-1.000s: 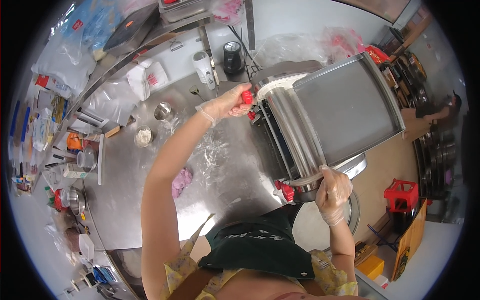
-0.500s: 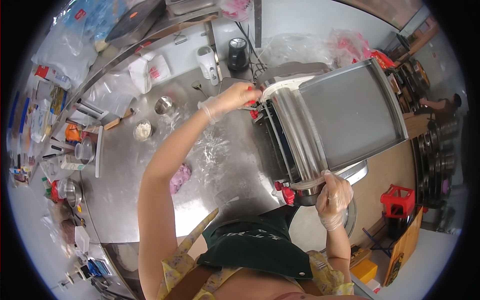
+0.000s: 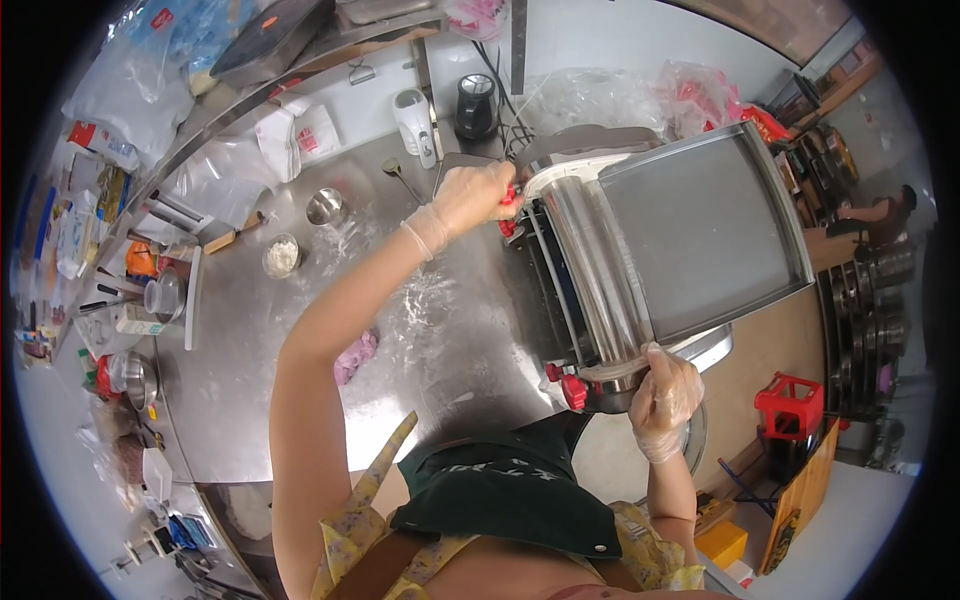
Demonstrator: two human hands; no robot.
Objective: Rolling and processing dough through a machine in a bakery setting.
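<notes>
A steel dough sheeter (image 3: 597,270) with shiny rollers stands on the right of the metal worktable, a flat grey tray (image 3: 705,230) sloping off its right side. My left hand (image 3: 478,195), in a clear glove, is closed round a red knob (image 3: 511,194) at the machine's far end. At the near end my right hand (image 3: 665,405), gloved too, has its fingers curled against the machine's edge beside the roller; the fingertips' exact hold is partly hidden. Another red knob (image 3: 573,391) sits left of it, untouched. Pink-purple dough (image 3: 356,357) lies on the table, partly behind my left forearm.
Flour dusts the steel table (image 3: 450,350). A small bowl of white powder (image 3: 282,256) and a metal cup (image 3: 326,207) stand at the left. Behind are a white hand mixer (image 3: 413,125) and a black appliance (image 3: 476,107). A red plastic stool (image 3: 790,405) is at the right.
My left hand has turned a little on the red knob and shifted slightly, showing more of the knob's red side. The right hand stays at the near end, and the dough has not moved.
</notes>
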